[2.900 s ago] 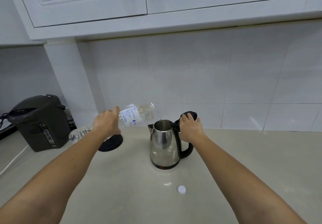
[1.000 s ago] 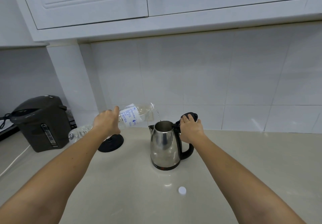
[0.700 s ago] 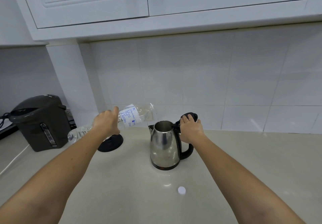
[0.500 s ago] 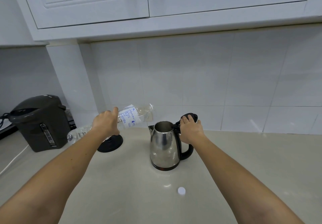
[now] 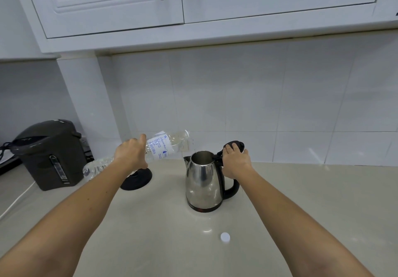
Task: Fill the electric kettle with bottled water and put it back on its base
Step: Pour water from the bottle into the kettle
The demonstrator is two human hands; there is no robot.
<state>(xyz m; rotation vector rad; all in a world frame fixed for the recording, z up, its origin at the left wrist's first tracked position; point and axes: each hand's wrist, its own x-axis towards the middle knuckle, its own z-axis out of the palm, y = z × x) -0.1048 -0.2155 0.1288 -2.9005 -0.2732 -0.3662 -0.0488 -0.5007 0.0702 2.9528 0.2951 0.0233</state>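
Our left hand clamps the bottle, its mouth just above the kettle, which stands off its base. Our right hand grips the handle, pinning the lid open; we'd tip gently, stream centred.

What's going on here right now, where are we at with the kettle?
A person is pouring water into the kettle, which stands on the counter with its lid held open by the right hand. The left hand holds the bottle tipped on its side, mouth above the opening, with only a thin trickle falling. The base sits bare to the left. The bottle cap lies in front.
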